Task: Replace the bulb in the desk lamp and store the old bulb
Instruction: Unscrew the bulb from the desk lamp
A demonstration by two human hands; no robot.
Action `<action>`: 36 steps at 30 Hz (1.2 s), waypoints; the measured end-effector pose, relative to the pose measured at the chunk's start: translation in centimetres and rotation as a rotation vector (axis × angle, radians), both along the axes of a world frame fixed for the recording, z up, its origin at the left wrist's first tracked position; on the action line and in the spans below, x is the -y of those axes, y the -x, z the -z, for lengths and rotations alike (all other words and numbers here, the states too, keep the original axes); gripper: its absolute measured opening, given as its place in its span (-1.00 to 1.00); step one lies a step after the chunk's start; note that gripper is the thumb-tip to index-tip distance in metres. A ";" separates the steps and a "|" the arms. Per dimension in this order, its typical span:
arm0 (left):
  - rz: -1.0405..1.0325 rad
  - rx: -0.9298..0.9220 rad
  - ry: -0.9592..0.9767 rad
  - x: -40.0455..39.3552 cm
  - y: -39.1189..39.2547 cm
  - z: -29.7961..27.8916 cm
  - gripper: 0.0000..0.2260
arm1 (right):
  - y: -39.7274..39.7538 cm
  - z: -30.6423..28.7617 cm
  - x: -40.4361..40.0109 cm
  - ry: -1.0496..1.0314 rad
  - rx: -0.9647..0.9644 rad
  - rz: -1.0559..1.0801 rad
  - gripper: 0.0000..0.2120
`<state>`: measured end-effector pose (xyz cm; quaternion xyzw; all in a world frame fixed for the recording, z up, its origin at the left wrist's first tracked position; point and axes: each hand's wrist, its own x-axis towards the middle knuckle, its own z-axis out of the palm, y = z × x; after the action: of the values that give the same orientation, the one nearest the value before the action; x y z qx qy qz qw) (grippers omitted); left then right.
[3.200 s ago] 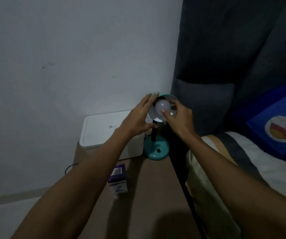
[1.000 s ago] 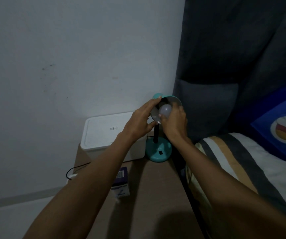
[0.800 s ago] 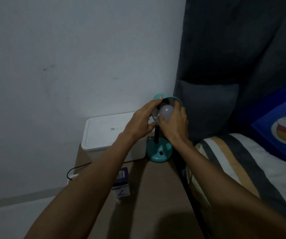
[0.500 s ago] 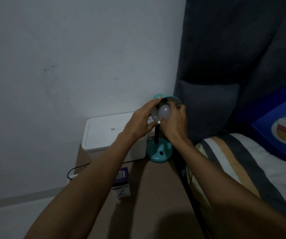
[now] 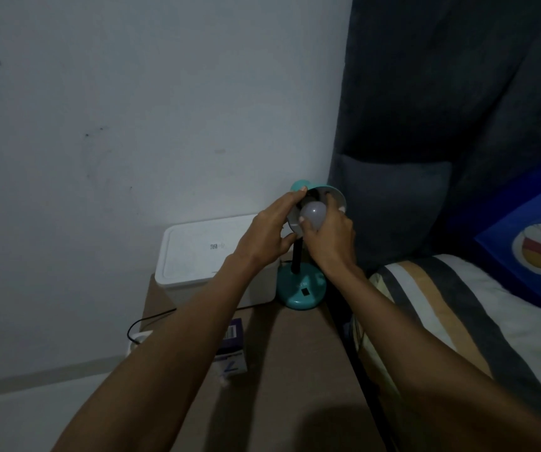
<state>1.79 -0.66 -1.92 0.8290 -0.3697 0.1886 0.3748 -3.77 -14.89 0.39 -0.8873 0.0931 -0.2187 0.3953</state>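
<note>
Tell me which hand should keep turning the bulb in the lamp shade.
Probably the right hand: its fingers already wrap the bulb inside the teal lamp shade. The left hand grips the shade's rim, steadying it.

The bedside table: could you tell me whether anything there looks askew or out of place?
Only the small purple-and-white carton stands out: it lies flat near the table's left edge. The teal desk lamp stands upright beside the closed white box.
</note>
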 end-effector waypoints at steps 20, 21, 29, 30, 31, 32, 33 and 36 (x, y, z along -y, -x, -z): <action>0.005 -0.015 0.007 0.0 0.1 0.0 -0.26 | -0.9 0.1 -0.1 0.015 -0.007 -0.023 -0.55; 0.005 -0.014 0.013 0.0 0.2 0.0 -0.27 | -0.9 0.0 -0.2 0.020 -0.008 -0.025 -0.53; 0.015 -0.009 0.021 0.0 0.3 -0.1 -0.29 | -1.1 -0.3 -0.1 -0.068 -0.092 0.045 -0.53; 0.009 -0.012 0.024 0.0 0.4 0.0 -0.29 | -1.2 -0.4 -0.1 -0.048 -0.098 0.046 -0.53; 0.005 -0.016 0.024 0.0 0.4 0.0 -0.29 | -1.2 -0.5 -0.1 -0.031 -0.105 0.046 -0.52; 0.004 -0.020 0.023 0.0 0.5 0.0 -0.29 | -1.2 -0.5 -0.2 -0.015 -0.102 0.046 -0.52; 0.005 -0.022 0.023 0.0 0.5 -0.1 -0.28 | -1.2 -0.4 -0.2 -0.004 -0.096 0.046 -0.52; 0.012 -0.025 0.021 0.0 0.5 -0.1 -0.28 | -0.9 -0.2 -0.2 -0.005 -0.067 0.005 -0.52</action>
<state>1.28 -0.67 -1.78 0.8251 -0.3678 0.1801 0.3893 -2.84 -14.66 0.61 -0.8929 0.1090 -0.1894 0.3936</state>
